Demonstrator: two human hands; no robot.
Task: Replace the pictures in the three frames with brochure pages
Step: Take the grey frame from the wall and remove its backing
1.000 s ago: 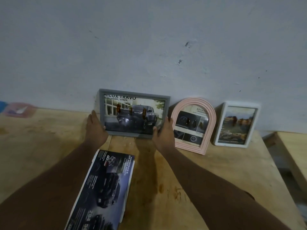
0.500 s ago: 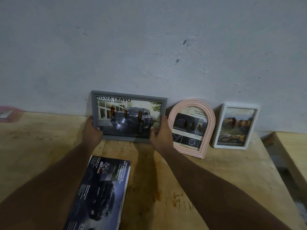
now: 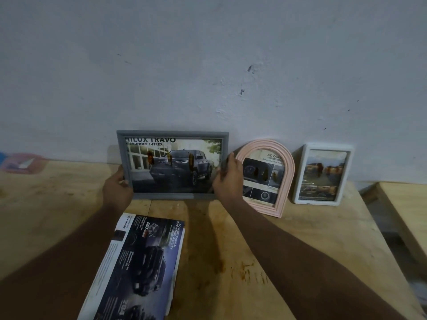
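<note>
Far L edge of worktop (image 3: 57, 204): pink/blue blurry item (image 3: 22, 163) by the wall, can't ID.

L hand (image 3: 117, 190) closed on lower-L edge of grey frame (image 3: 172, 135), thumb in front, other fingers hidden behind. Grey frame stands landscape, bottom edge on worktop, top at or near the wall; can't tell if it touches. Already holds a brochure page w/ a truck pic.

Below it, brochure (image 3: 138, 262) lies flat on worktop near L forearm, angled, dark truck page up.

R hand (image 3: 227, 181) grips R edge of grey frame, fingers curled round the side. Both grips shut on the same frame.

Just R: pink arched frame (image 3: 268, 179), upright, brochure page in it, R hand overlaps its L edge in view; contact unclear. Then white frame (image 3: 323, 174), portrait, small gap from pink one, also looks filled w/ a brochure page.

Read: all 3 frames look swapped, so this is the last step: seating the grey one in the row. Task approx done.

Next: check the lean is stable, let go both sides evenly so it doesn't slide fwd or knock the pink frame.
</note>
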